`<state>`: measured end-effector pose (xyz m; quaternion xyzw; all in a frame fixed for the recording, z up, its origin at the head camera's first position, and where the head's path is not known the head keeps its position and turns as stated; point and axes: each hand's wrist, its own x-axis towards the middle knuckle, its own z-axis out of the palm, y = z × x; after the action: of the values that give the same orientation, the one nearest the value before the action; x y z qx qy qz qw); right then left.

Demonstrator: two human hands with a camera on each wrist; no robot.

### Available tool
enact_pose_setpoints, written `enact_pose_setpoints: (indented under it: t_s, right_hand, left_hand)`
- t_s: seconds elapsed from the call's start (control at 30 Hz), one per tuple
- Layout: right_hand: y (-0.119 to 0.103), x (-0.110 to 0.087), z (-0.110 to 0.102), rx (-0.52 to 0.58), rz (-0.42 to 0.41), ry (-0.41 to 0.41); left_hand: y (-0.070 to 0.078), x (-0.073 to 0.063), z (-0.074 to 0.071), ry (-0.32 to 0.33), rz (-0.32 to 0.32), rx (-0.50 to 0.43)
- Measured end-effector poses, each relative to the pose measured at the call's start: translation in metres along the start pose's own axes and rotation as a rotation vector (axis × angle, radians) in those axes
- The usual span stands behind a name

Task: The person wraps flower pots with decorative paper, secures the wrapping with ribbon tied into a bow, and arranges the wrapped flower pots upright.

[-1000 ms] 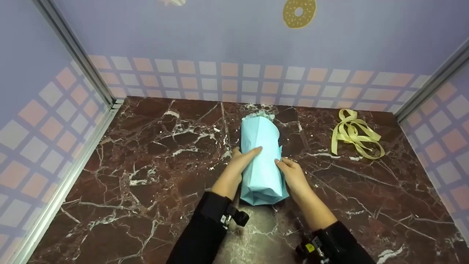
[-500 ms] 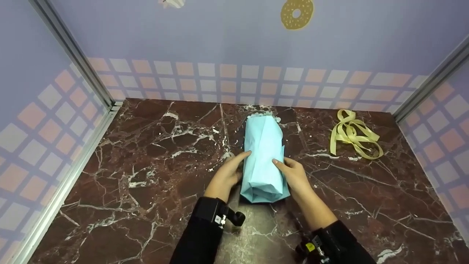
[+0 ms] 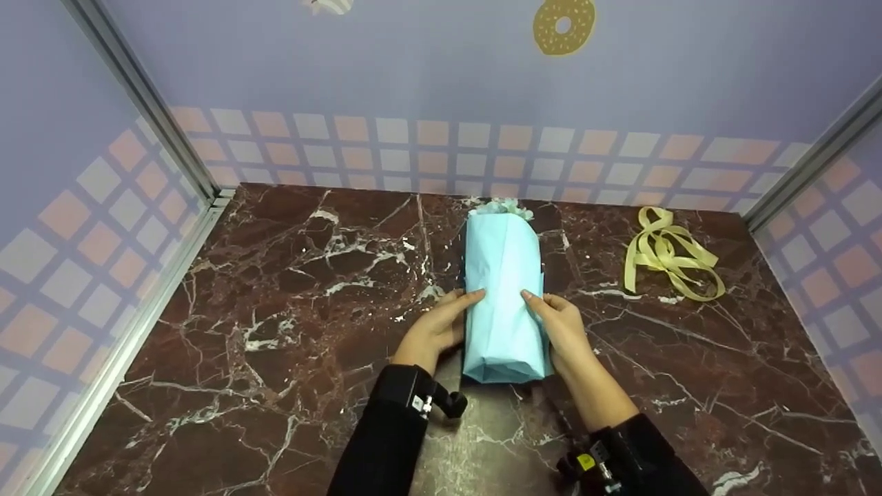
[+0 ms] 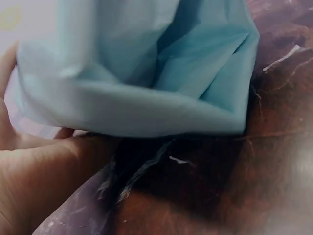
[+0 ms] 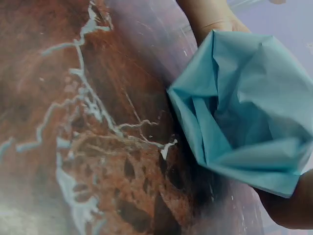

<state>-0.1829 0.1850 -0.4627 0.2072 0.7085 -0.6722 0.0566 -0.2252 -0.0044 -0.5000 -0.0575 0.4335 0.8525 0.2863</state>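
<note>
A bundle wrapped in light blue paper [image 3: 506, 296] lies lengthwise in front of me, its near end folded into loose creases. Pale frilly bits, flower-like [image 3: 501, 207], poke out at the far end. My left hand [image 3: 437, 327] grips the left side, thumb on top and fingers going down the flank. From the right, my right hand [image 3: 563, 331] holds it the same way; its thumb presses the top. The wrist views look into the hollow, folded near end of the wrapping paper [image 4: 132, 107], which shows as several overlapping layers [image 5: 244, 161].
A loosely looped yellow ribbon [image 3: 665, 255] lies at the back right of the dark red marbled tabletop [image 3: 289, 344]. Purple walls with a checked band [image 3: 431, 155] close off the back and both sides.
The bundle has shifted slightly right and turned a little, and more of the frilly bits show at the far end. My left hand backed off its top, then closed in on the left side again.
</note>
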Motion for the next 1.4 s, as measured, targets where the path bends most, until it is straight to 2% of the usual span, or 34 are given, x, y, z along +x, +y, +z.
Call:
enact_pose_setpoints:
  t_s: [0.2,0.37,0.57,0.73,0.83,0.97,1.1,1.23,1.4]
  right_hand:
    - [-0.007,-0.001,0.001,0.027,0.040,-0.042]
    - [-0.007,0.002,-0.001,0.073,0.045,-0.081]
    - [0.001,0.007,0.000,0.172,0.062,-0.126]
    - [0.005,0.010,0.003,0.234,0.089,-0.120]
    - [0.006,0.011,0.004,0.257,0.091,-0.128]
    - [0.006,0.010,0.006,0.282,0.085,-0.133]
    - [0.003,0.009,0.003,0.263,0.071,-0.173]
    - [-0.002,0.005,-0.002,0.193,0.065,-0.219]
    - [-0.007,0.003,-0.006,0.114,0.050,-0.212]
  left_hand:
    - [-0.004,0.003,-0.005,-0.028,0.006,-0.073]
    - [-0.002,0.003,-0.003,-0.095,-0.023,-0.038]
    - [0.000,0.002,-0.003,-0.057,-0.033,0.039]
    - [-0.002,0.004,-0.006,-0.066,-0.019,0.025]
    - [-0.004,0.006,-0.007,-0.038,-0.015,0.026]
    - [-0.006,0.008,-0.007,-0.010,-0.015,-0.028]
    - [-0.011,0.009,-0.008,-0.017,-0.019,-0.060]
    - [-0.015,0.009,-0.010,-0.042,-0.029,-0.010]
    - [-0.017,0.012,-0.011,-0.010,-0.048,0.040]
